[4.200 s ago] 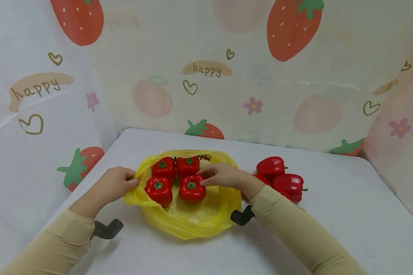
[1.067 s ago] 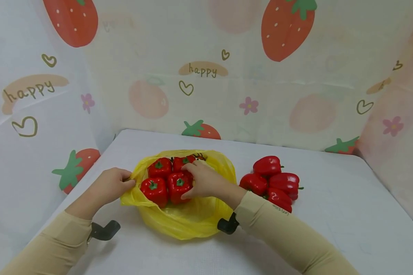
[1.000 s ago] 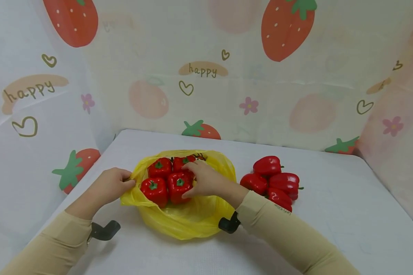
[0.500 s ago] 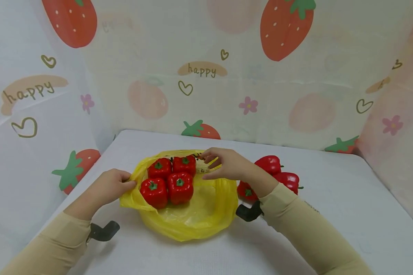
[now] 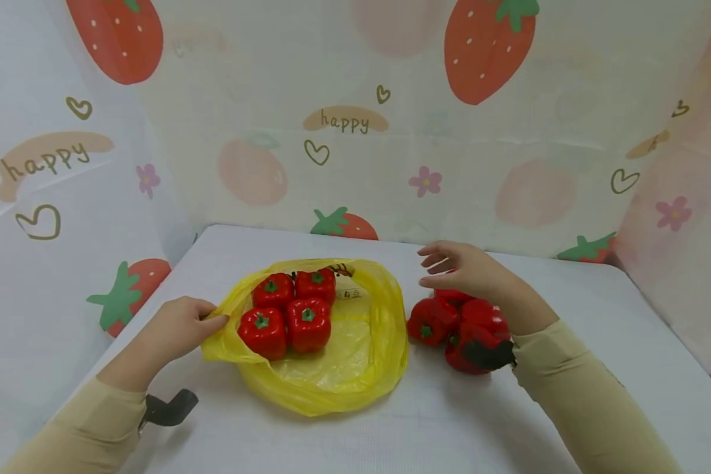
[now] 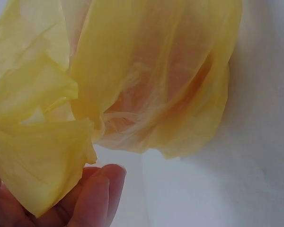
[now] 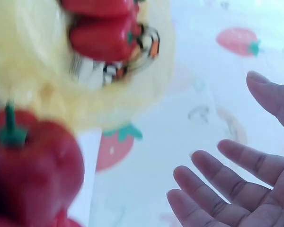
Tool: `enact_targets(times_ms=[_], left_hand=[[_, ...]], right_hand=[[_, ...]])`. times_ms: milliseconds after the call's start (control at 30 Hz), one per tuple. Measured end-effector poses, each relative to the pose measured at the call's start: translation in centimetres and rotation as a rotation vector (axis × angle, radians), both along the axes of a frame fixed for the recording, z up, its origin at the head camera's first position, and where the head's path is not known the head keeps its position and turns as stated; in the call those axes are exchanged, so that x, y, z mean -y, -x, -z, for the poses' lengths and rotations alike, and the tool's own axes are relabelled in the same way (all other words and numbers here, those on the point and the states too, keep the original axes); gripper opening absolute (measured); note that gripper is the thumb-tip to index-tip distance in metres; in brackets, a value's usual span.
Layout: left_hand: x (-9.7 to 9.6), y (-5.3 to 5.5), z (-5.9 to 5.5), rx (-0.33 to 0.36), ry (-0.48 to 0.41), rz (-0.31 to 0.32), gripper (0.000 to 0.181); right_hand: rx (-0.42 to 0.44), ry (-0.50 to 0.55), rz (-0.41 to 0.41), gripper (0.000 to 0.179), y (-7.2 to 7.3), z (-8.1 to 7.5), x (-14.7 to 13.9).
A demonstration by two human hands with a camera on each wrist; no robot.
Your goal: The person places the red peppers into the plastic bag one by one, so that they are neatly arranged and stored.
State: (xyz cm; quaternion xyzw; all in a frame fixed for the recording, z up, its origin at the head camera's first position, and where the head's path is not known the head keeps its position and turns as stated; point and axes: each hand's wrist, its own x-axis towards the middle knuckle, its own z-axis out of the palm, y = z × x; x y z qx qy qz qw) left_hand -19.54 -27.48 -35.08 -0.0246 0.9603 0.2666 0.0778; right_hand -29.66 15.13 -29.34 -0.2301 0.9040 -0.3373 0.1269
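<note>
A yellow plastic bag [image 5: 385, 329] lies with its mouth spread wide on the table. Several red bell peppers [image 5: 309, 324] stand stem up in its left half, packed against one another. My left hand [image 5: 174, 329] pinches the bag's left rim between thumb and fingers; in the left wrist view a fold of the yellow film [image 6: 42, 161] sticks out of that grip. With nothing in it, my right hand [image 5: 468, 266] hangs over a second cluster of red peppers [image 5: 431, 321] right of the bag, partly covering them. Its fingers [image 7: 232, 184] are spread apart in the right wrist view.
The white table [image 5: 332, 441] is backed by a cloth wall [image 5: 355, 184] printed with strawberries and hearts, which also stands at both sides. A dark wrist mount [image 5: 488, 355] on the right arm overlaps the outside peppers in the head view.
My right hand has pushed the front right pepper in the bag leftward against the others, let go, and moved out to the right over the outside peppers. The left hand keeps its pinch.
</note>
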Motion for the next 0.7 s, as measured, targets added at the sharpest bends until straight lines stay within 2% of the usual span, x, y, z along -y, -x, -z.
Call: enact_targets(times_ms=[200,400,500,700], left_hand=[[0.0,-0.3,0.0,0.015,0.022,-0.025,0.038],[-0.2,-0.5,0.1,0.007,0.018,-0.013,0.033],[-0.3,-0.5,0.1,0.005,0.007,-0.012,0.032],[-0.5,-0.5,0.2,-0.002,-0.008,-0.013,0.031]], right_hand=[[-0.002,0.005,0.095,0.057,0.1,0.3,-4.2],[-0.018,0.011,0.155,0.061,0.2,1.5,-7.9],[-0.004,-0.003,0.198,0.065,0.3,2.5,-9.7],[0.034,-0.002,0.271,0.073,0.5,5.5,-13.1]])
